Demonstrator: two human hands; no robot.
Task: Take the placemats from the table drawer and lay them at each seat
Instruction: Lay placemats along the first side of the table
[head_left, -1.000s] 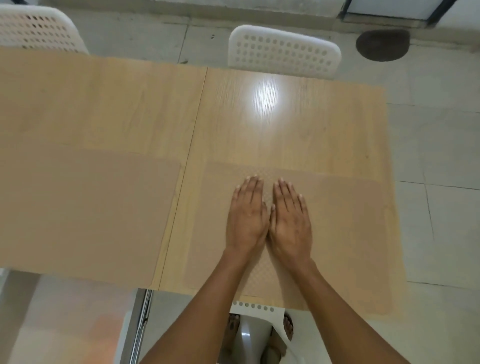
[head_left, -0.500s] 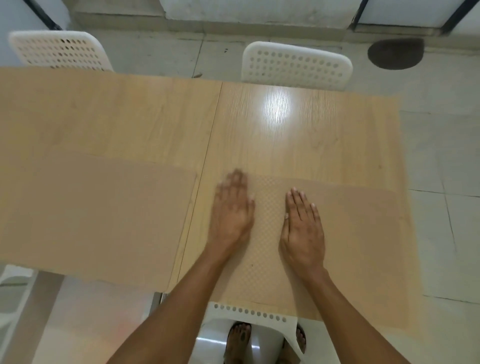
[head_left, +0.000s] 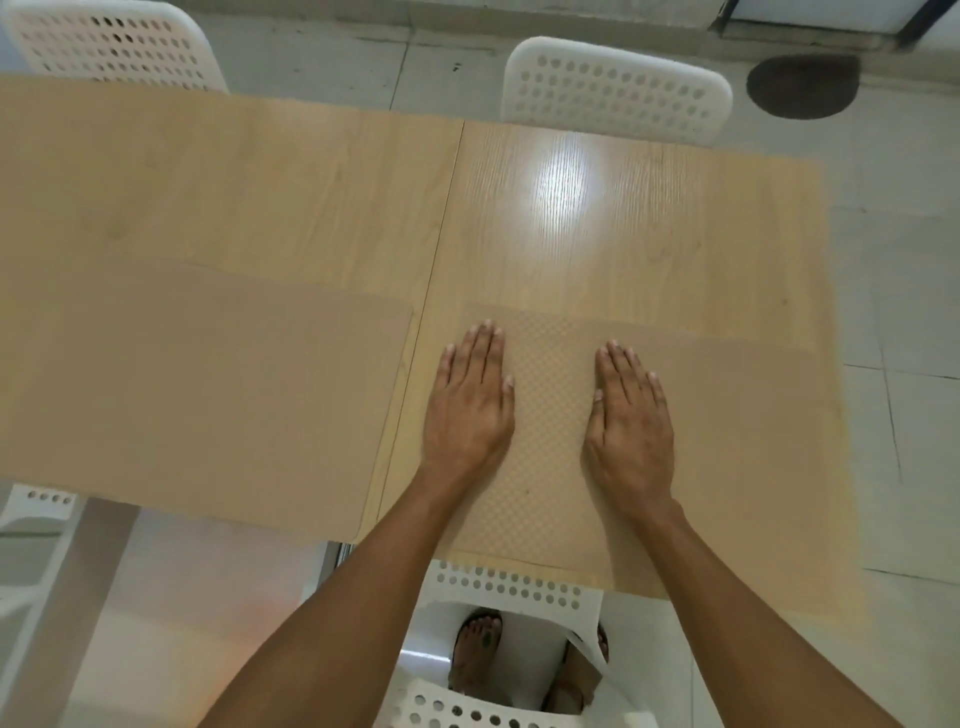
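On the right placemat (head_left: 727, 441), both flat hands rest apart.

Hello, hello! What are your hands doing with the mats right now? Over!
Left hand and right hand open, flat on near placemat. Second placemat laid at left. Far seats bare. Nothing in the way.

Head view, steeply down, close.

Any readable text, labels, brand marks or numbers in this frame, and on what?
None. The placemats, the table and the white chairs carry no print, only a dotted weave, wood grain and round holes. The hands bear no writing either.
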